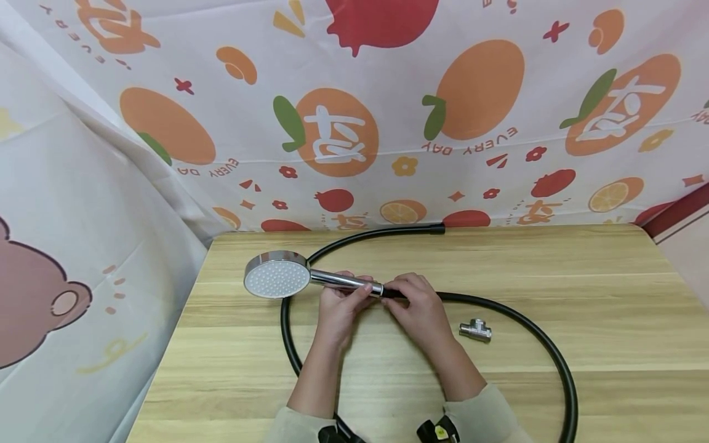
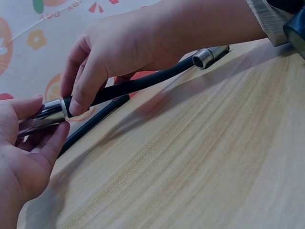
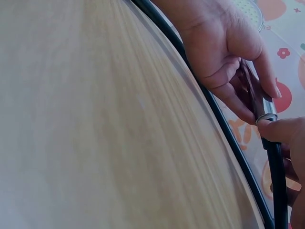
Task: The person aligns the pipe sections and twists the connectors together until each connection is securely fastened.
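A chrome shower head (image 1: 277, 275) with a round, pale nozzle face points left and toward the camera. My left hand (image 1: 344, 306) grips its handle (image 1: 338, 280) near the lower end. Against that end sits the end of a black shower hose (image 1: 509, 312), pinched between the thumb and fingers of my right hand (image 1: 421, 307). In the left wrist view the chrome handle end (image 2: 58, 110) meets the black hose (image 2: 138, 85); any thread inside the joint is hidden. The right wrist view shows the same joint, with a thin bright ring (image 3: 267, 117) at the handle's end.
A small chrome T-shaped fitting (image 1: 475, 330) lies on the wooden table (image 1: 620, 307), right of my right hand. The hose loops toward the front edge, and its free end (image 1: 437, 229) lies at the back edge. A fruit-printed cloth (image 1: 399, 111) hangs behind.
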Demonstrator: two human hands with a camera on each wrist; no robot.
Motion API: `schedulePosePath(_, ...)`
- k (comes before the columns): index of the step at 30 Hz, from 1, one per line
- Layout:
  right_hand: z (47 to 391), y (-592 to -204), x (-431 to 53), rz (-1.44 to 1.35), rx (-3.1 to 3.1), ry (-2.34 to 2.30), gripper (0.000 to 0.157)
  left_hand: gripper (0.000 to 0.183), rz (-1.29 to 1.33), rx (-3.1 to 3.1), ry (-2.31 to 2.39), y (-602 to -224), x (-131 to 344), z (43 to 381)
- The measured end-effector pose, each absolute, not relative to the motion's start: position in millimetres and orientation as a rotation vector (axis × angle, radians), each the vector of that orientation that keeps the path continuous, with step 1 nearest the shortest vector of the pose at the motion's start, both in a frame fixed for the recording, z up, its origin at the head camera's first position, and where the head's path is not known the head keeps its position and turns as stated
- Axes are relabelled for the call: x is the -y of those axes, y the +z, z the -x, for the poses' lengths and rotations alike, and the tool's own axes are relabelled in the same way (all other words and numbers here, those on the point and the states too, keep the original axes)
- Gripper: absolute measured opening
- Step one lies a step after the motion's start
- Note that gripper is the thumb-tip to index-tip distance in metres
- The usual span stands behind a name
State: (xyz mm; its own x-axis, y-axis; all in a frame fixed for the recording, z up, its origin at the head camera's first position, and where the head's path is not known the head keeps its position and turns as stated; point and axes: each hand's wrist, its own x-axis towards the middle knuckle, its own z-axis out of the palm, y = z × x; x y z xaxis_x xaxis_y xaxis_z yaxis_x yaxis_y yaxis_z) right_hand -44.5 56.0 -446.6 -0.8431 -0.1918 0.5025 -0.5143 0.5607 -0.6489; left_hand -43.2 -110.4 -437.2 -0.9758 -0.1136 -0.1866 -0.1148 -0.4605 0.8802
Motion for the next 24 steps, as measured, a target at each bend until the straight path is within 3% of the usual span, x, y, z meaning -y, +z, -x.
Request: schedulePosePath(24, 44.4, -442.7, -58.5, -0.553, 2.587, 1.209, 0.028, 0.035, 0.269, -1.594, 2.676, -433.6, 111.3, 42.5)
